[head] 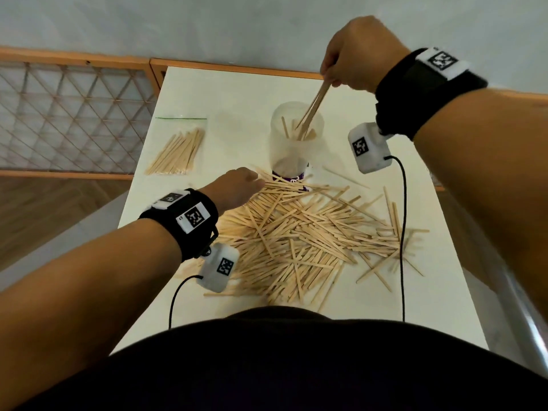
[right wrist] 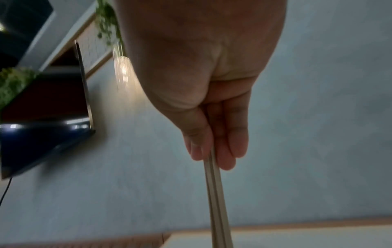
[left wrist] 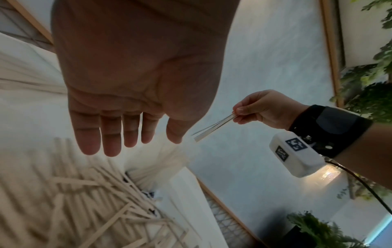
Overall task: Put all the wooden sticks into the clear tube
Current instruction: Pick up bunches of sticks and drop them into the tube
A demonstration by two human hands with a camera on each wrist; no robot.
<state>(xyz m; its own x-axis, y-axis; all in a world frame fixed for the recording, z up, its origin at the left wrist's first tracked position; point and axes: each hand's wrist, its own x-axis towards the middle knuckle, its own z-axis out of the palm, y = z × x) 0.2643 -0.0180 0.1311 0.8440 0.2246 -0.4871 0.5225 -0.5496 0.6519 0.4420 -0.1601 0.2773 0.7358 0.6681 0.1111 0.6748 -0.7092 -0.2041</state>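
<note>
Sticks [head: 315, 102] pinched by right hand [head: 355, 54] over tube [head: 296, 134]; left hand [head: 237, 188] over pile [head: 302, 235].

Premises appear domestic or a small studio, not industrial. Evidence: white table [head: 400, 292] on wood flooring [head: 44, 218]; timber-framed lattice screen [head: 68, 114] left of the pinching right hand [head: 358, 54]; pale plastered wall [head: 207, 25] beyond it; leafy plants [left wrist: 367, 94]; dark monitor [right wrist: 42, 134].

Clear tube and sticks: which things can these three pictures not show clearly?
- Tube base, head view: pile covers it; label unreadable.
- Count of sticks pinched by right hand: overlapped, blurred.
- Left hand fingertips, head view: hidden behind the hand.
- Tube, right wrist view: out of frame.
</note>
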